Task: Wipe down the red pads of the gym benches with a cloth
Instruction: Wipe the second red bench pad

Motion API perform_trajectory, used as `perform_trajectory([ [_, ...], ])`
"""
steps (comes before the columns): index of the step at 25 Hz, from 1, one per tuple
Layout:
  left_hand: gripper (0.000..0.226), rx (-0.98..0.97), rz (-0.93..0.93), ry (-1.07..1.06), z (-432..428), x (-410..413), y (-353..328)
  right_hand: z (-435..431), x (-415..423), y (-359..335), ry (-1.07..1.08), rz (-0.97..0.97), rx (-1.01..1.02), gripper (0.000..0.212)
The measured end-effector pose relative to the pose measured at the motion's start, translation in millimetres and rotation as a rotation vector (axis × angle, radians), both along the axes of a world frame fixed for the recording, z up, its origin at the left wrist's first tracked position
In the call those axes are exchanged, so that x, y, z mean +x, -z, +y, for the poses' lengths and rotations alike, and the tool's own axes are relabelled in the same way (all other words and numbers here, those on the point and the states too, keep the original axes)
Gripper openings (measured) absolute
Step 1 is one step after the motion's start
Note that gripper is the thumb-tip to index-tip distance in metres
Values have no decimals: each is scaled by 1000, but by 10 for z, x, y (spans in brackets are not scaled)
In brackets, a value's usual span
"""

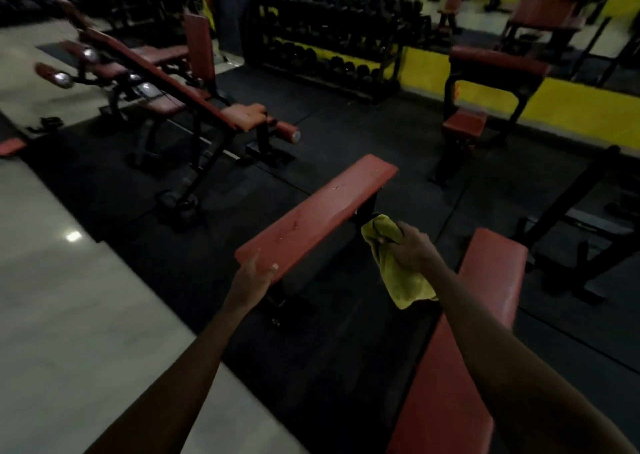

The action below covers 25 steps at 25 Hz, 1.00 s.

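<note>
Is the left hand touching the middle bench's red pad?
Touching. Head view shows the left hand gripping the near end of the red pad, thumb on top.

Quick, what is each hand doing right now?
Left hand: grips the near end of the bench pad.
Right hand: closed, holding the yellow cloth.

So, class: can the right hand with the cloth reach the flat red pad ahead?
Probably yes: the right hand holds the cloth just beside the pad, whose top is bare; the left hand only holds its near end.
</note>
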<state>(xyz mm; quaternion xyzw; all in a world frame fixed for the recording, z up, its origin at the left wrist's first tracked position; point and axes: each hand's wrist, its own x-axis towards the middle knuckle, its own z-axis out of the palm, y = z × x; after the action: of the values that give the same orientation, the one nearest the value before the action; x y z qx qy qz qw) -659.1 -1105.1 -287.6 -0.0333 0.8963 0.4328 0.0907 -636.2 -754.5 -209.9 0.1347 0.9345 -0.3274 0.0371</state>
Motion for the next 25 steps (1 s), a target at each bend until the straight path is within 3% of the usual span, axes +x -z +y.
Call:
perform_trajectory([
  [5, 66, 4, 1, -81, -364, -303, 53, -567, -502, -23, -78, -18, -35, 29],
  [9, 67, -2, -41, -140, -735, -763, 267, -950, -1249, 198, -143, -49, -34, 35],
  [21, 67, 55, -203, -377, -1826, -2107, 1059, -2077, -3310, 1120, -334, -218, -33, 33],
  [25, 65, 89, -266, -399, -1990, -2486, 1469, -2139, -3933, 1763, -411, -274, -71, 30],
])
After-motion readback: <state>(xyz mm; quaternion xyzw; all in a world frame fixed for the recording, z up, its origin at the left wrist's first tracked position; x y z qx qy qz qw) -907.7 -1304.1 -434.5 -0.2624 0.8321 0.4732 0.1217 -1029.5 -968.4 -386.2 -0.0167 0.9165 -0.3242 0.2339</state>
